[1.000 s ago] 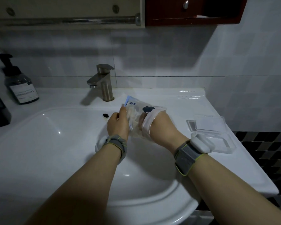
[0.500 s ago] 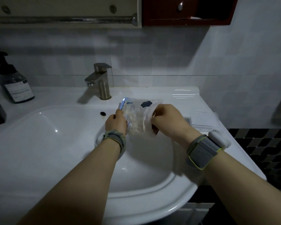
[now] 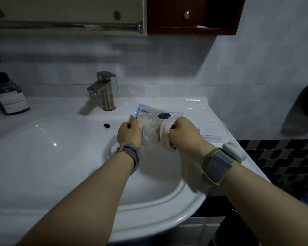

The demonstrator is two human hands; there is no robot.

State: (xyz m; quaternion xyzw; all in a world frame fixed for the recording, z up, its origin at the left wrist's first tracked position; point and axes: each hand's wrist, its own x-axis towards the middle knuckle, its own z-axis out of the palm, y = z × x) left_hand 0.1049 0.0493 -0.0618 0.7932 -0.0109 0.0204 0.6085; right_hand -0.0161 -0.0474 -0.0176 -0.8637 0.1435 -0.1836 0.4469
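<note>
Grey fabric wristbands (image 3: 218, 166) edged in yellow-green sit behind the left hand (image 3: 130, 134) and right hand (image 3: 183, 132). Each carries a rounded white pod (image 3: 234, 151). The forearms are bare.

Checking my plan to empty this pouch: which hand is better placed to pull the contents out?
Right, probably: the right hand sits at the pouch opening, while the left hand pinches the opposite edge, steadying it.

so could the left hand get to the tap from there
Probably yes: the tap stands just beyond the left hand with nothing between them, though that hand grips the plastic bag, which the right hand also holds.
</note>
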